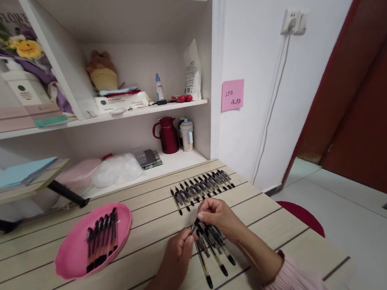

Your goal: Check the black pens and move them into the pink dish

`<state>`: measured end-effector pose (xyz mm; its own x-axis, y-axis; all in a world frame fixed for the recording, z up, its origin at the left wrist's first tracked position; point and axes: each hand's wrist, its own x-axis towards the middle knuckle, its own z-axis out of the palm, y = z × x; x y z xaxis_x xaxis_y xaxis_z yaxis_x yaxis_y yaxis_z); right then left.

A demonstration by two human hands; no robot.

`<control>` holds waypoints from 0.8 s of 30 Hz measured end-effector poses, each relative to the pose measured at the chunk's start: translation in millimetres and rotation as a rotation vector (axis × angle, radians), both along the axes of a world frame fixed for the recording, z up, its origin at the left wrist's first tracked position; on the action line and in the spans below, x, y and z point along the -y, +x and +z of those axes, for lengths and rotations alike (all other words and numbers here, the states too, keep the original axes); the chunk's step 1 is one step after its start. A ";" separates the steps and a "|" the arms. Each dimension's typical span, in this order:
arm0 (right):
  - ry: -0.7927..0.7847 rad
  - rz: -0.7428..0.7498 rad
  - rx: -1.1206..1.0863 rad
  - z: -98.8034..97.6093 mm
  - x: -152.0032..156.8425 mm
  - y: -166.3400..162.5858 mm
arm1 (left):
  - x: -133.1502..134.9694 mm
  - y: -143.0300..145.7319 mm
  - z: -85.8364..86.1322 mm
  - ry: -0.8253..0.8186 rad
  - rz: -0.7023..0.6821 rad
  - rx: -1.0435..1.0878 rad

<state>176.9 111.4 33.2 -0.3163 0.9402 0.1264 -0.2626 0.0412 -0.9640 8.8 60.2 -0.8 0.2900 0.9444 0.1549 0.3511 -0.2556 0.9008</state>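
A slim dark pen (194, 225) slants between my two hands above the table. My left hand (180, 251) pinches its lower end. At the upper end, the thumb and fingers of my right hand (218, 214) are closed on the pen. Beneath and beside my hands lies a loose group of clear pens with black ends (213, 246), partly covered by my right hand. Farther back, a neat slanting row of similar pens (201, 188) lies side by side. To the left, a pink scalloped tray (66, 260) holds several dark pens with reddish-brown lower parts (101, 237).
The striped wooden table (147, 233) meets a white shelf unit (142, 118). On it stand a red jug (168, 136), a pale cup (187, 135) and a white plastic bag (116, 170). A raised stand (38, 180) with papers is at the left. A red round seat (303, 216) is at the right.
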 end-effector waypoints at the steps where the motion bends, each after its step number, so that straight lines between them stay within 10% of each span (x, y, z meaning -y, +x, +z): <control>1: -0.003 0.019 0.006 -0.2 -0.2 0.1 | 0.2 0.0 0.3 0.002 0.004 0.000; 24: -0.036 0.026 0.086 -2.2 -2.3 1.0 | 0.2 0.6 -0.9 -0.015 0.012 0.003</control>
